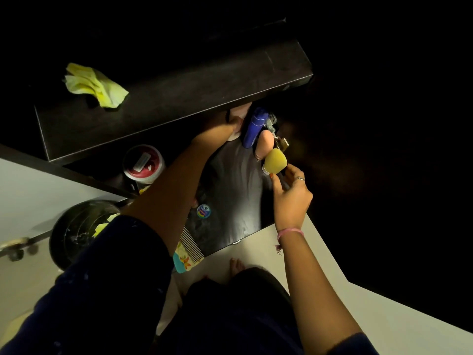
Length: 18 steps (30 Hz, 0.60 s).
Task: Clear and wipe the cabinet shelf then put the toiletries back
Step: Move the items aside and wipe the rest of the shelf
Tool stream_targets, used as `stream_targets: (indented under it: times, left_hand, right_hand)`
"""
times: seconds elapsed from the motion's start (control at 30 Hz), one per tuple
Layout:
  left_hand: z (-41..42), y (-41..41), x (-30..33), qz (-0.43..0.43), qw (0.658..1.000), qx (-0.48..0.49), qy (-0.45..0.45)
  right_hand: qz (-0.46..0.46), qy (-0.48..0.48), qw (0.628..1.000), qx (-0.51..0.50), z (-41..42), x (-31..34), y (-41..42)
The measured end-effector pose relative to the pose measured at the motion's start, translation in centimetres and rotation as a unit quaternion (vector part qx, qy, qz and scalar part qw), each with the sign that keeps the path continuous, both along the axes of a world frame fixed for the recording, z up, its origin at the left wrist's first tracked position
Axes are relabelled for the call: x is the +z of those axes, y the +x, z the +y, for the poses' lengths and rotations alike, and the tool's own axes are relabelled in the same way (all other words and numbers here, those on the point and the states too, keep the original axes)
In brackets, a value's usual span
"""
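A: Head view. Reaching under the upper shelf (179, 93) with the left hand (231, 124); fingers hidden by the shelf edge, touching something pale there. Grip state: cannot tell.

B: And the right hand (289, 193)?

A: Pinching a dark handle between thumb and fingers, grip narrow, holding the yellow puff brush (274, 161). Puff head pointing up and away from the palm, toward the back of the lower shelf (230, 201). Long axis running from the hand toward the blue bottle (254, 126).

B: Nearer hand for the placing?

A: Right, judging by position. Already hovering just beside the cluster: blue bottle, peach sponge (265, 146), some metal bits behind, too dark to name. Brush head almost touching the sponge.

B: Arm pose?

A: Left forearm stretching long across the shelf, elbow low. Right wrist bending up, pink thread band (289, 233) showing.

B: Other stuff?

A: Yellow cloth (94, 85) lying on the upper shelf, well apart from both hands. Red-lidded tub (144, 163) sitting left under the shelf. Small round tin (203, 210) and comb (190, 245) lying near the front edge.

B: Stage?

A: Probably putting toiletries back, several lying loose yet.
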<state>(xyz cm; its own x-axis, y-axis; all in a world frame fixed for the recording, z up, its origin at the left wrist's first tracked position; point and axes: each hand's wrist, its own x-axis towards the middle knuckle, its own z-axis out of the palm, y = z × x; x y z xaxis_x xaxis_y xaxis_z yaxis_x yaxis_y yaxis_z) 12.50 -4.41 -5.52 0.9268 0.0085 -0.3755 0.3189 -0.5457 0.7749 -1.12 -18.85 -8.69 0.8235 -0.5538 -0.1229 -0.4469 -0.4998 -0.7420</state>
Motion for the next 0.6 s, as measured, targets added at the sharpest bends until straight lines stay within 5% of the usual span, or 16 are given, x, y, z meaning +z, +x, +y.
stream_targets:
  times: [0.27,0.6]
  left_hand:
    - [1.0,-2.2,1.5,-0.02,0.997,-0.001,0.081]
    - [10.8,-8.3,0.1,0.142,0.939,0.003,0.314]
  right_hand:
    - [-0.034,0.002,0.999,0.024,2.2,1.4,-0.8]
    - [-0.05,0.041,0.982,0.178,7.2,0.5,1.8]
